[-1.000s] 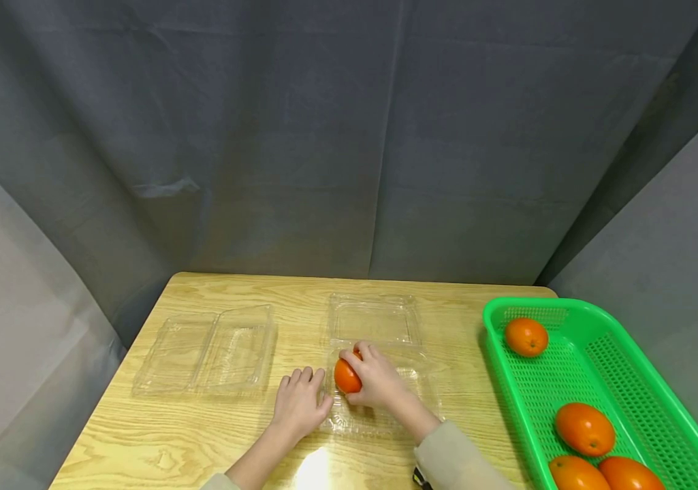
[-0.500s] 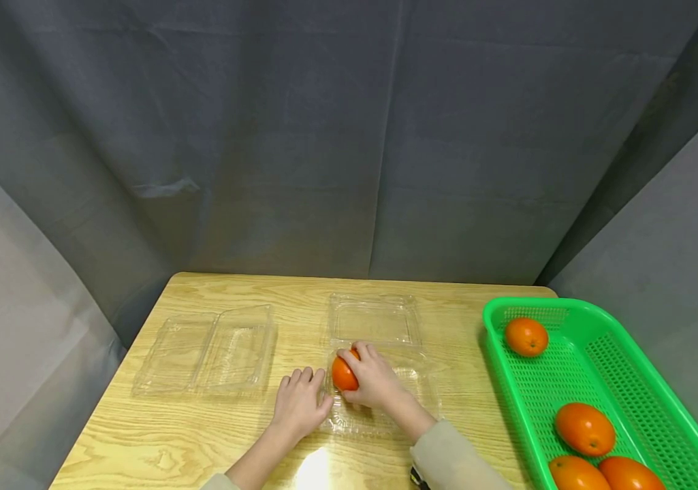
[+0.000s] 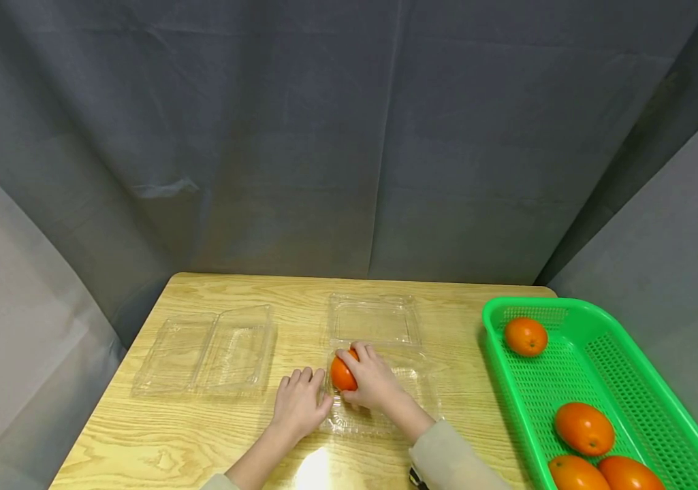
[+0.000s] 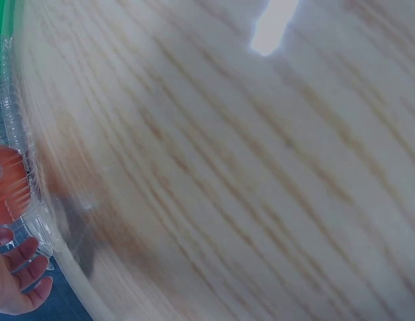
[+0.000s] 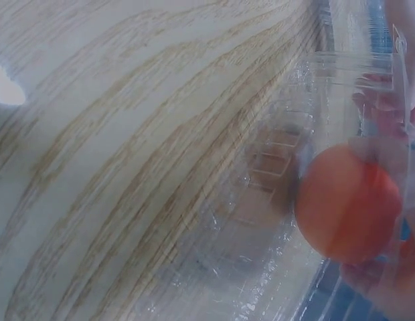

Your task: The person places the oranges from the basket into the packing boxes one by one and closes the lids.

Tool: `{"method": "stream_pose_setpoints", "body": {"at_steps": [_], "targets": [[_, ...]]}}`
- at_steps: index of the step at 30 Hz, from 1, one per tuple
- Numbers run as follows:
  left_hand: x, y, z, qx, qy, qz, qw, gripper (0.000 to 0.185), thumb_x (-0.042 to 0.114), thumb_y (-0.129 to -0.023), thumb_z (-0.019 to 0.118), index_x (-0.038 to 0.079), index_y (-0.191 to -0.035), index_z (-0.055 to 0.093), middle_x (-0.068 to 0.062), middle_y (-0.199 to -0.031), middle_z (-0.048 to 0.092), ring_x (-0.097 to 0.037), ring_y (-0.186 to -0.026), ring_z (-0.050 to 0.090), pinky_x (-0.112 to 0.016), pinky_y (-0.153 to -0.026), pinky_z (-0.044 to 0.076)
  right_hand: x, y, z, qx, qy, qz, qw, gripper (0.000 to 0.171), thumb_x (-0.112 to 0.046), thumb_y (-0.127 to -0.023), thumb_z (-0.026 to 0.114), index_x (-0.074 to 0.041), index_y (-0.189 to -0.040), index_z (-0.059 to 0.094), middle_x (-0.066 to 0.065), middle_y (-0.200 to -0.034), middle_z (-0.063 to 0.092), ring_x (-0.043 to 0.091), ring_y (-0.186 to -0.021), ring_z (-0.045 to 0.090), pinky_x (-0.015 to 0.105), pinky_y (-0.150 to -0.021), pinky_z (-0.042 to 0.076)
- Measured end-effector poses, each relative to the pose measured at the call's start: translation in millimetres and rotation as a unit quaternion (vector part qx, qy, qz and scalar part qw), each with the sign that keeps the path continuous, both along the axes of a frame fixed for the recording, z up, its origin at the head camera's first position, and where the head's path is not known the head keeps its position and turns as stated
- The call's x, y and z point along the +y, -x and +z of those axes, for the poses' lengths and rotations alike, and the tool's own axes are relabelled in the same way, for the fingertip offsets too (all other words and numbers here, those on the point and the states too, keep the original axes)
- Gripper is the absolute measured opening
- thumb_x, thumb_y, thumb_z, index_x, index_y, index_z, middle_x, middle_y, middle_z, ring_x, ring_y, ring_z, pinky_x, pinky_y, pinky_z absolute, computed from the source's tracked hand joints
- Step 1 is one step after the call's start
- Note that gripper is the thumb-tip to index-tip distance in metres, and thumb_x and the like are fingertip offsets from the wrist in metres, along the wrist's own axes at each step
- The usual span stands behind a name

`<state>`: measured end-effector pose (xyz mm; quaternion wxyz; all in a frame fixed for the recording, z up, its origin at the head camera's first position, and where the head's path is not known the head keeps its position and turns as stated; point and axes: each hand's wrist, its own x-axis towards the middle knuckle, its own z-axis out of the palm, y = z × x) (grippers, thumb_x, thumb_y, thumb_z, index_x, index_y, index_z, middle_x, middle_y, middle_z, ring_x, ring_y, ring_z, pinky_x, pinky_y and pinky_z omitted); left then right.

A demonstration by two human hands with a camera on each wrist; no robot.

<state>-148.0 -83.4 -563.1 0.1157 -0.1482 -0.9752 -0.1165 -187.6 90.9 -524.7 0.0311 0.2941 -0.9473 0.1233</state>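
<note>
The round orange fruit (image 3: 342,373) sits low in the open clear clamshell box (image 3: 379,391), just below frame centre.

Both hands are bare; the right sleeve (image 3: 447,459) is light beige.

Blurred wooden tabletop (image 4: 247,174), fingertips (image 4: 23,271) lower-left

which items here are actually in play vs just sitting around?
In play:
- orange, gripped by the right hand
- open clear clamshell, the orange is in its near tray
- left hand, flat on the table beside that tray

Sitting around:
- second clear clamshell, open, far left
- green basket with four oranges
</note>
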Motion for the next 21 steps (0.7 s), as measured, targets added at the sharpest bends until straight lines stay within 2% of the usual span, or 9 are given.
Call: {"method": "stream_pose_setpoints", "body": {"at_steps": [12,21], "targets": [[0.1,0.1,0.0,0.004,0.0,0.001,1.0,0.034,0.035,-0.079,0.055,0.014,-0.106,0.058,-0.002,-0.084,0.054,-0.02,-0.076,0.05,-0.035,-0.066,0.04,3.6,-1.3,-1.3,0.008,0.001,0.003,1.0,0.071,-0.039,-0.069,0.074,-0.017,-0.13,0.045,0.013,-0.125,0.042,0.029,-0.113,0.043,0.047,-0.086,0.043],[-0.2,-0.7,0.3,0.0,0.0,0.0,1.0,0.034,0.036,-0.08,0.055,0.014,-0.106,0.057,-0.003,-0.086,0.055,-0.02,-0.077,0.05,-0.035,-0.067,0.04,8.3,-1.9,1.3,-0.001,0.016,0.018,1.0,0.072,-0.035,-0.069,0.075,-0.018,-0.132,0.044,0.014,-0.129,0.041,0.031,-0.117,0.042,0.049,-0.089,0.041]]}}
